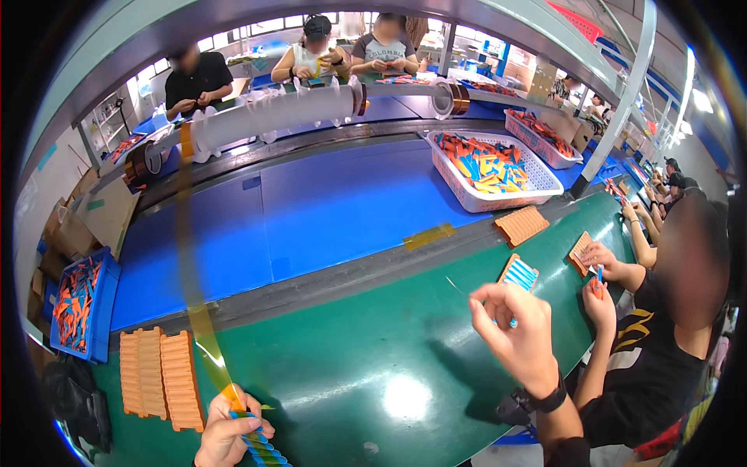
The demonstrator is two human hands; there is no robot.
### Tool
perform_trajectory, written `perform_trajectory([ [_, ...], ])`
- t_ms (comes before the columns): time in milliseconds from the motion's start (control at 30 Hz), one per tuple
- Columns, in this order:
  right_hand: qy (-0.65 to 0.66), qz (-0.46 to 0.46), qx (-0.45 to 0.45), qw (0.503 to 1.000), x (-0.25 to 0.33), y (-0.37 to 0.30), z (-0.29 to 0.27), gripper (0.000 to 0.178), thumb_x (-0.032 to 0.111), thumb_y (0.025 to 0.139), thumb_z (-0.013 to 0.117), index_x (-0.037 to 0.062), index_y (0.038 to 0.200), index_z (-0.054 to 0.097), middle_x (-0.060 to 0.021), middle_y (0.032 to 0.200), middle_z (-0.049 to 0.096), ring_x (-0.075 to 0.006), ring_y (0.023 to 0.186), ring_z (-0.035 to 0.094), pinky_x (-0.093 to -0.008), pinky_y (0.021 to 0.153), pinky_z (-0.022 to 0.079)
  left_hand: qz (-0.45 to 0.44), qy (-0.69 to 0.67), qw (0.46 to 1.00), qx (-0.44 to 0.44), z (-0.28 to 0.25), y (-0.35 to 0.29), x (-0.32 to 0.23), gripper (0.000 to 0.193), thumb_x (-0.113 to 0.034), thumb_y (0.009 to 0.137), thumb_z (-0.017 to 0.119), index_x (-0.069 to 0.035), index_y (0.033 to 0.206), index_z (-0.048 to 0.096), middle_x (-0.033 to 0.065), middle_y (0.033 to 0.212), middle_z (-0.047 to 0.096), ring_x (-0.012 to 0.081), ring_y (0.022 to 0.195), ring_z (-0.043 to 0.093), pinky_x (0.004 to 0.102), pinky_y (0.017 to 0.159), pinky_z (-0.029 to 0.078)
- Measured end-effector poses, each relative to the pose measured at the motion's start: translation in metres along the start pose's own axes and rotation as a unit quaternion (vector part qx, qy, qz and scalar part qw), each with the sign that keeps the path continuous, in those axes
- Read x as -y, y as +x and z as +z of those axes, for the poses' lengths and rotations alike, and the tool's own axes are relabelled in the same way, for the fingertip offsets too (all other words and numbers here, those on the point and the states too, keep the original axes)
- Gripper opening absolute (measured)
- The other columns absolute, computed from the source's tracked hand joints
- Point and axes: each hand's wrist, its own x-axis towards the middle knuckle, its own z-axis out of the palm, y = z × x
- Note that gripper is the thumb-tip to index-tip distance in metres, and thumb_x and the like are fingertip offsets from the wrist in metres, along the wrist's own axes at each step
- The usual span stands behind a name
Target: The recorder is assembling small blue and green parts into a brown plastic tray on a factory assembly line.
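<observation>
My left hand at the lower left is closed around a ridged row of blue pieces. The lower end of a long amber tape strip meets the row at its fingers. That strip hangs from a roll on the overhead bar. Raised over the green table, my right hand has curled fingers, with small blue bits showing between them; what they belong to is hidden. A black band circles its wrist. Beside my left hand lie ridged orange trays. Behind my right hand is a tray of blue pieces.
A blue bin of orange and blue pieces stands at the left. White baskets with similar pieces sit on the blue belt. A wrapped roller bar crosses above. A co-worker handles pieces at the right; others sit opposite.
</observation>
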Motion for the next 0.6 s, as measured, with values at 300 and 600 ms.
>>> perform_trajectory([
  [300, -0.155, -0.219, -0.032, 0.963, -0.074, 0.148, 0.076, 0.036, 0.011, 0.089, 0.067, 0.0028, 0.124, 0.063, -0.0173, 0.095, 0.073, -0.0350, 0.092, 0.071, -0.0443, 0.083, 0.056, -0.022, -0.055, 0.997, 0.054, 0.003, 0.006, -0.001, 0.030, 0.013, 0.075, 0.068, -0.008, 0.091, 0.053, 0.0122, 0.084, 0.063, 0.0337, 0.072, 0.074, 0.0449, 0.064, 0.061],
  [600, -0.286, -0.010, 0.096, 0.953, -0.117, 0.079, 0.013, 0.041, -0.002, 0.082, 0.061, 0.0024, 0.122, 0.064, -0.0200, 0.114, 0.070, -0.0387, 0.107, 0.066, -0.0491, 0.091, 0.054, -0.034, -0.051, 0.998, 0.027, -0.007, 0.000, -0.001, 0.030, 0.014, 0.074, 0.069, -0.009, 0.088, 0.054, 0.0124, 0.082, 0.064, 0.0357, 0.073, 0.074, 0.0459, 0.064, 0.061],
])
